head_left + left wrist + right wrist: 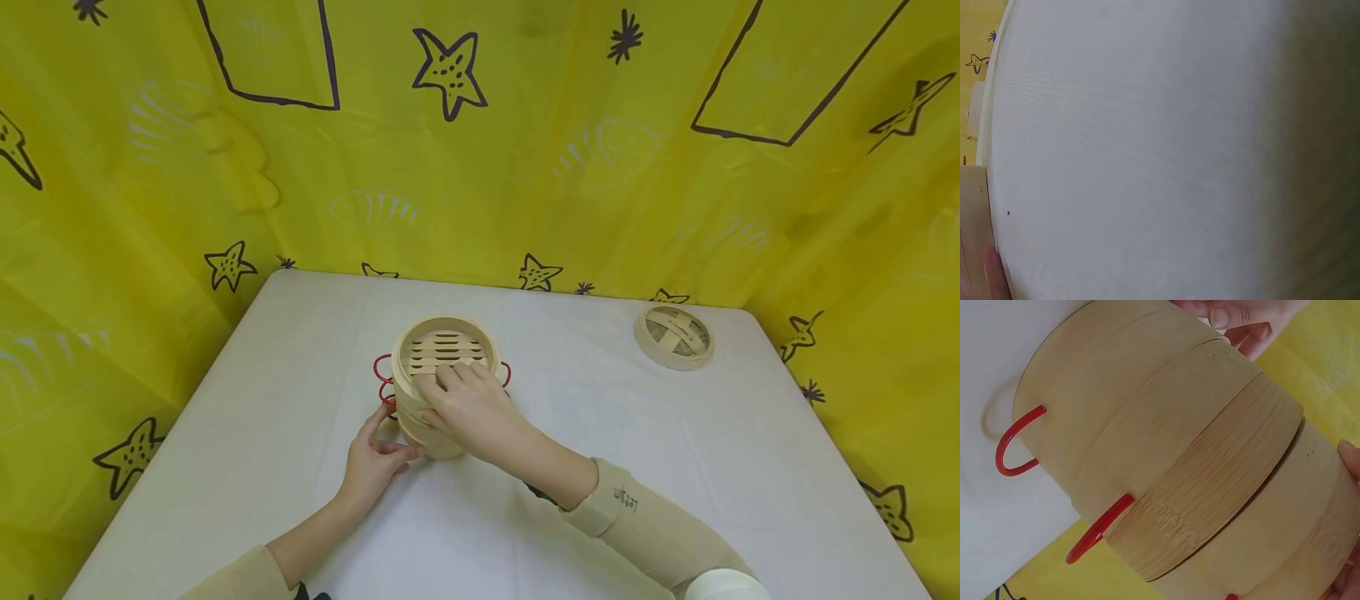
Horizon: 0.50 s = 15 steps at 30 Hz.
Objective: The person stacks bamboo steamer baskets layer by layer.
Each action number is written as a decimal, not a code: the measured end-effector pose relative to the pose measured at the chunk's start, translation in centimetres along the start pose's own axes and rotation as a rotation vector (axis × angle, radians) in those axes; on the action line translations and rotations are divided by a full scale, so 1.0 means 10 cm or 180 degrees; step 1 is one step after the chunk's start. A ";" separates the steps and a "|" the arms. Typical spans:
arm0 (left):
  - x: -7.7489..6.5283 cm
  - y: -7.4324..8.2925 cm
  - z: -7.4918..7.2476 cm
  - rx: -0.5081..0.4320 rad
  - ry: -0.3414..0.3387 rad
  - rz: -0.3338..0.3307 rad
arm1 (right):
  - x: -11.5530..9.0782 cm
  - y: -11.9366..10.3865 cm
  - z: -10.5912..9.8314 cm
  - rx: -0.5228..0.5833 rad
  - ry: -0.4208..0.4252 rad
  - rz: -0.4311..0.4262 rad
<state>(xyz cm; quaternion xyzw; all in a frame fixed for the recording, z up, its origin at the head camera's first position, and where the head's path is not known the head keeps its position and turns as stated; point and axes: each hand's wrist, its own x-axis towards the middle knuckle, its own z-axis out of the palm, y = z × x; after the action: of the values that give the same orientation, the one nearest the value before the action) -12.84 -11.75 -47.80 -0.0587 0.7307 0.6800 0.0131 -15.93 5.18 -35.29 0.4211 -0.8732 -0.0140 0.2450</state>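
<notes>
Lettered sleeve (660, 533), right hand (472, 408) on steamer (1172, 450)

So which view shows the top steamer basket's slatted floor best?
The head view: it looks down onto the slatted floor, though the right hand overlaps its near edge. Neither wrist view shows it, only the steamer's outer walls.

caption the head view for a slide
Left hand and right hand hold stacked, round, pale bamboo steamers with red loop handles; a round bamboo lid lies apart on the white table.

One lid (675, 338), one table (585, 417) and, partly hidden, apparently three steamer baskets (1210, 462).
</notes>
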 end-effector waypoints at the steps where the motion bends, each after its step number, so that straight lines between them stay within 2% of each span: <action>1: 0.00 0.01 0.00 0.0001 0.0005 0.0003 | 0.00 0.00 0.00 -0.0008 0.0002 0.0000; 15: 0.00 0.01 0.00 0.0037 0.0033 0.0017 | 0.00 -0.03 0.00 -0.0055 -0.0003 0.0030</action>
<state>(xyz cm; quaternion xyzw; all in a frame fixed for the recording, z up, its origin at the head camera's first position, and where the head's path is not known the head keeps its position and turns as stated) -12.83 -11.77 -47.74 -0.0602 0.7348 0.6755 0.0077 -15.76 4.97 -35.35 0.4149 -0.8751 -0.0206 0.2482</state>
